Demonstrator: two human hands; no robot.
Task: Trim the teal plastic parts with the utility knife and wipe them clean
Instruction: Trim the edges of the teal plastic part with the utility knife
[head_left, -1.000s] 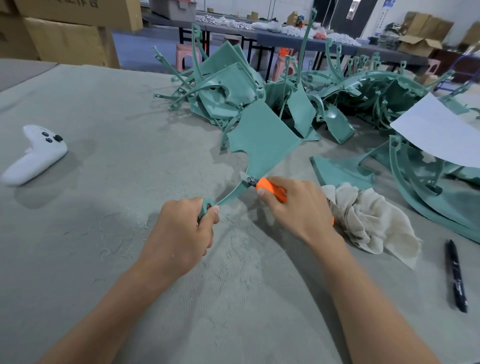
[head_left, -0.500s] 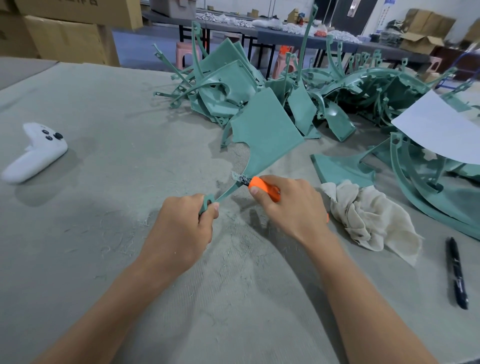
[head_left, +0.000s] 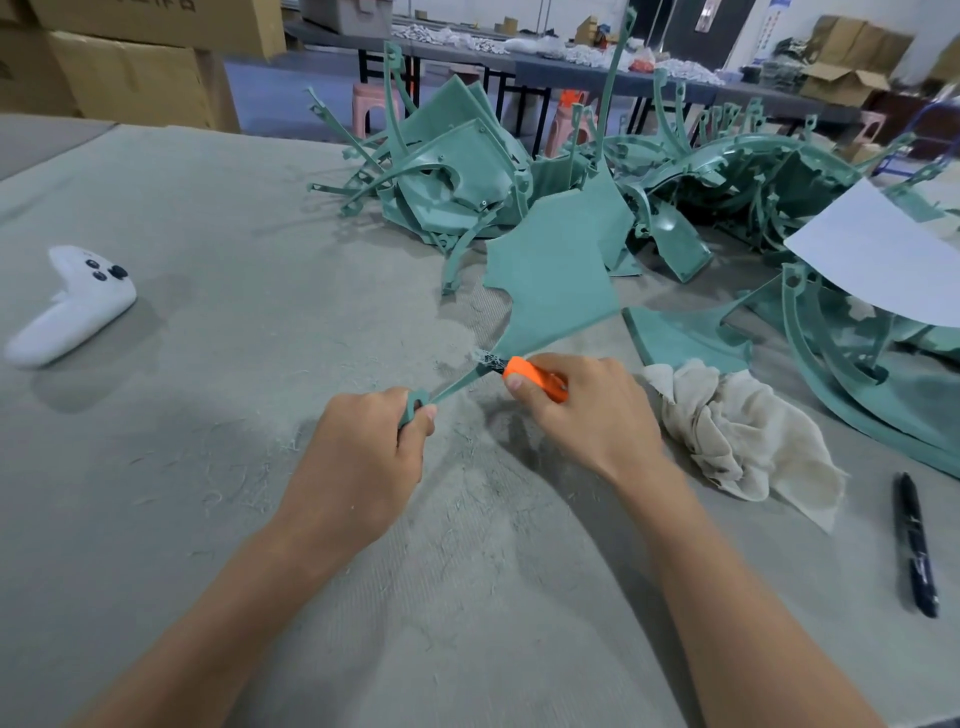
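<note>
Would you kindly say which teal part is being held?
The flat part whose thin stem the left hand grips; the other parts lie loose.
</note>
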